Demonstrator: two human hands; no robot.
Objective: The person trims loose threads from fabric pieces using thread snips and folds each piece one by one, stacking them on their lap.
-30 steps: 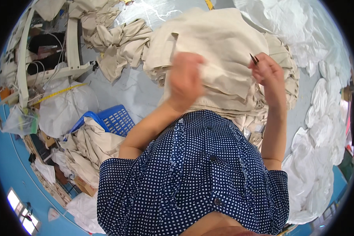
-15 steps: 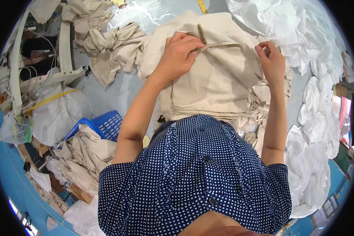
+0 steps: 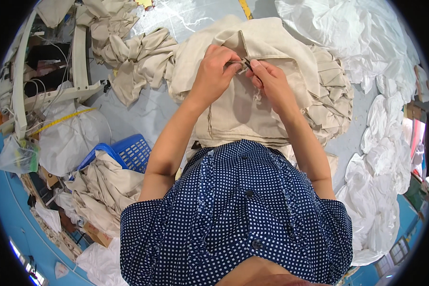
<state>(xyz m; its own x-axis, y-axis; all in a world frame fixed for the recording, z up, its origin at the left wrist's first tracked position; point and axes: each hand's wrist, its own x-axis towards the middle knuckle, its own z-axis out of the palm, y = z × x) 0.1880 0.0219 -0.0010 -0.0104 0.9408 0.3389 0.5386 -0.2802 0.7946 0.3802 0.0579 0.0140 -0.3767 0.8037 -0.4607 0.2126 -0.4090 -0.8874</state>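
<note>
A large beige cloth (image 3: 283, 43) lies in layers in front of me, its upper part lifted into a fold. My left hand (image 3: 217, 74) pinches a seam corner of this cloth between thumb and fingertips. Close against those fingertips, my right hand (image 3: 271, 86) is closed round small dark thread snips (image 3: 247, 66), whose tips meet the pinched corner. Most of the snips is hidden inside the hand. Below the right fingers dangles a short pale tuft of thread or cloth (image 3: 257, 98).
More beige cloth is bunched to the right (image 3: 331, 90) and at the far left (image 3: 150, 57). White fabric (image 3: 348, 38) covers the right side. On the left stand a pale metal frame (image 3: 78, 52) and a blue plastic basket (image 3: 134, 152) beside heaped cloth.
My right hand has come in from the cloth's right side to meet the left at the seam corner, and the snips now show in it. The left hand has shifted slightly.
</note>
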